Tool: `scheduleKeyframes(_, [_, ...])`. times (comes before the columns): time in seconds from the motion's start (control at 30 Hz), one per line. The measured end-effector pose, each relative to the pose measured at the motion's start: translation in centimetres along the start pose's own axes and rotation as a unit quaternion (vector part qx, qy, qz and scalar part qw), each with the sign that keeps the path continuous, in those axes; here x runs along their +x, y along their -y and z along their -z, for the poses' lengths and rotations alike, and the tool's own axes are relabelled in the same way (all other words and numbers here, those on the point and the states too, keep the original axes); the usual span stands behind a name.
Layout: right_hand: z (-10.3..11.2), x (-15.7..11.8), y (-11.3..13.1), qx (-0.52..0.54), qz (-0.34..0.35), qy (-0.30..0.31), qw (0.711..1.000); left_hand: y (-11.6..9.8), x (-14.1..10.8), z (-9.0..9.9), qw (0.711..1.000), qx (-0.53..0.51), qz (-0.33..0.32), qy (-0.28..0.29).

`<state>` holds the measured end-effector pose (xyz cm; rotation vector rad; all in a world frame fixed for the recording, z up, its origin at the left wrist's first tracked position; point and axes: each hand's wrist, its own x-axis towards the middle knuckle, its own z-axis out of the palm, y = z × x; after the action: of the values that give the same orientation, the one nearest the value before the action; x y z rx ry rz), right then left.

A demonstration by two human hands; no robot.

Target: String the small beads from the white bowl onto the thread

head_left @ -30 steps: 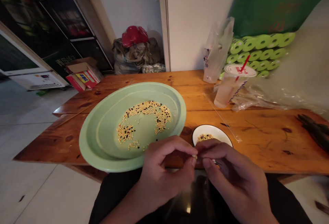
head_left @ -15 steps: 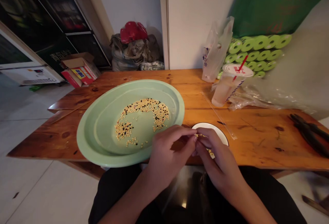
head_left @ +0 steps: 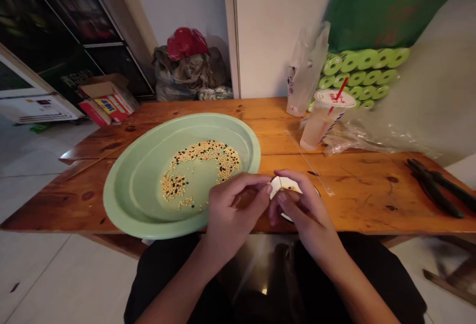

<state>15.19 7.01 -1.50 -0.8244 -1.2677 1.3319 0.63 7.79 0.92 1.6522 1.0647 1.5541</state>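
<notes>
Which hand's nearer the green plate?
Left. The left hand overlaps the near right rim of the green plate in view. The right hand is farther off, past the left hand, over the small white bowl.

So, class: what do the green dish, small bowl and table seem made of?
The green dish looks like plastic or enamel, smooth and glossy. The small bowl looks like glazed ceramic, shiny white. The table looks like varnished wood, with grain and knots.
</notes>
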Motion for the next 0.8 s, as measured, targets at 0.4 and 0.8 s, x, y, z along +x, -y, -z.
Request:
scheduleKeyframes(0.4, [1.1, 0.7, 0.2, 0.041, 0.019, -0.063, 0.997, -1.0, -0.6, 0.3, 0.994, -0.088, 0.064, 0.002])
scheduleKeyframes(0.8, [1.3, 1.1, 1.1, 0.164, -0.081, -0.050, 0.982, -1.2, -1.2, 0.1, 0.990, -0.118, 0.065, 0.040])
